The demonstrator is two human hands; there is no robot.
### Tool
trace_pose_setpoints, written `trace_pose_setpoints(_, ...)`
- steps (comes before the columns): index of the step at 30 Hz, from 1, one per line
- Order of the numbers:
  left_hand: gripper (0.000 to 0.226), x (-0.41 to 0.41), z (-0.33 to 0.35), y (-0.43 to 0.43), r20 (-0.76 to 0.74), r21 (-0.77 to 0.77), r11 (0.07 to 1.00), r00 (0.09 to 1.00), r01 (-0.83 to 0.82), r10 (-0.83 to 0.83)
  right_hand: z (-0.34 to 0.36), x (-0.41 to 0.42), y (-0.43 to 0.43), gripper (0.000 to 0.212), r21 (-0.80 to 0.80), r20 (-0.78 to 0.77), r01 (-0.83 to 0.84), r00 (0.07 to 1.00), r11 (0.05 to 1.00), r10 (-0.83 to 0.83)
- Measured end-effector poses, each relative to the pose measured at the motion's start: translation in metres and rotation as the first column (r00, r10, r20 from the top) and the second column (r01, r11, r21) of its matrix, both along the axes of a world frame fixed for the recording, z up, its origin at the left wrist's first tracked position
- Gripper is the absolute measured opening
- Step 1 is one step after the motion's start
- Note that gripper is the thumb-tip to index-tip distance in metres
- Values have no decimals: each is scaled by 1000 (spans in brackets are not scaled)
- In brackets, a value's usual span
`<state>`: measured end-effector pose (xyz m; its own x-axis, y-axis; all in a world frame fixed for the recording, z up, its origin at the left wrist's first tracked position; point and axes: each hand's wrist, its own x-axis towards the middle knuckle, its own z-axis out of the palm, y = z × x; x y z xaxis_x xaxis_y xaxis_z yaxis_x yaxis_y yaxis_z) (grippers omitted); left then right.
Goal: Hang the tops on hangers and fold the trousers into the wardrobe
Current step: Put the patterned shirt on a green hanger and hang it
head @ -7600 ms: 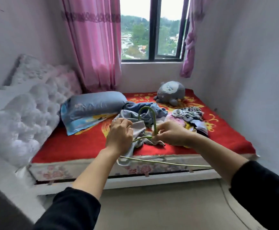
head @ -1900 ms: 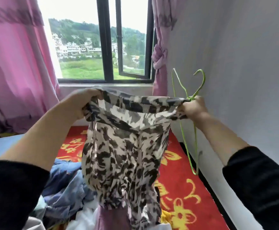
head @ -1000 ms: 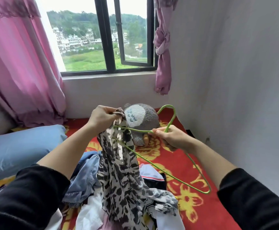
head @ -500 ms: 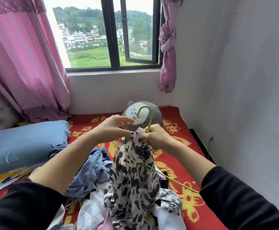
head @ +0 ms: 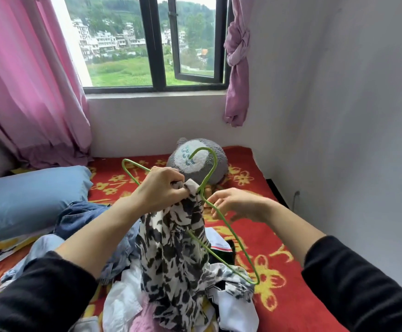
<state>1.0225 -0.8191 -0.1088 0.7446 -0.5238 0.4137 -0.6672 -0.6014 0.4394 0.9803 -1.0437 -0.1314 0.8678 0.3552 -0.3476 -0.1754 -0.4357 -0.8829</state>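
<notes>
Head view: your left hand (head: 161, 188) is curled tight round the bunched upper edge of the black-and-white patterned top (head: 171, 248), holding it up right at the base of the hook of the green wire hanger (head: 207, 177). The hook points upward, in front of the grey plush toy (head: 220, 174) that sits at the far end of the bed. One shoulder of the hanger sticks out to the left past your knuckles, while the other slopes down to the right to a corner low over the blanket; the bottom wire runs back from that corner and disappears under the cloth. Your right hand (head: 238, 204) is loose, its fingers spread and relaxed, with the fingertips (head: 210, 200) right at the sloping wire; you cannot tell whether they actually touch it. The top hangs down from your left fist and its lower end rests on the pile of clothes (head: 123, 300) on the red flowered blanket (head: 274, 236), just beside a blue denim garment (head: 82, 215). A blue pillow (head: 27, 195) lies to the left, and pink curtains (head: 27, 80) frame the window (head: 158, 44) beyond the bed
</notes>
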Motion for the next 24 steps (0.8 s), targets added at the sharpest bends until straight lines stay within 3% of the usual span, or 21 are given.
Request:
trace_pose_setpoints(2, 39, 1, 4, 1, 35, 15, 999, 998, 46, -46, -14, -2, 11, 20, -152, 50, -87, 994, 984, 96)
trace_pose_setpoints(5, 39, 2, 10, 4, 75, 48, 994, 992, 96, -99, -34, -3, 33, 30, -198, 111, -148, 979, 969, 172)
trace_pose_setpoints(8, 39, 2, 12, 16, 112, 73, 994, 990, 76, -84, -44, 4, 40, 20, -66, 155, 30, 988, 997, -20)
trace_pose_setpoints(11, 40, 6, 9, 33, 108, 67, 998, 994, 8, -15, -46, 9, 38, 15, 90, 122, 258, 956, 962, -268)
trace_pose_setpoints(14, 38, 9, 6, 47, 109, 56, 995, 991, -83, 76, -48, 9, 29, 30, 142, 174, 183, 963, 973, -206)
trace_pose_setpoints(17, 40, 11, 2, 55, 113, 50, 994, 989, -101, 94, -51, 11, 19, 28, -98, 363, 195, 920, 976, -147)
trace_pose_setpoints(19, 40, 13, 1, 57, 119, 56, 990, 986, -126, 119, -59, 16, 11, 21, -372, 517, 316, 851, 873, -88)
trace_pose_setpoints(22, 41, 17, 0, 61, 86, 19, 960, 957, -280, 278, -77, 16, -8, 8, -638, 479, 390, 876, 664, -55)
trace_pose_setpoints(24, 43, 18, -2, 65, 51, -21, 923, 921, -385, 385, -90, 13, -20, 7, -663, 394, 380, 910, 646, -132)
